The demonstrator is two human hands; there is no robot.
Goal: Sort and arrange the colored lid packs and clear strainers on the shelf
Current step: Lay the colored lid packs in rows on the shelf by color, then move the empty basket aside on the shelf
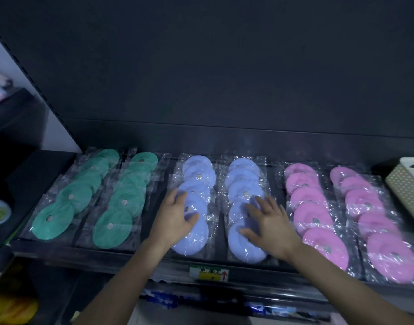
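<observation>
Round lid packs in clear plastic lie in overlapping rows on a dark shelf (131, 256). Two green rows (67, 202) (124, 200) are at the left, two blue rows (197, 177) (242, 174) in the middle, and two pink rows (311, 207) (374, 216) at the right. My left hand (175, 219) rests flat with spread fingers on the left blue row. With its fingers straight, my right hand (269, 226) lies on the right blue row. No clear strainers are in view.
A cream woven basket (407, 193) stands at the shelf's right end. A price label (209, 273) is stuck on the front edge. Another shelf unit with goods stands at the left (4, 207). Yellow packs (11, 308) lie on a lower level at the left.
</observation>
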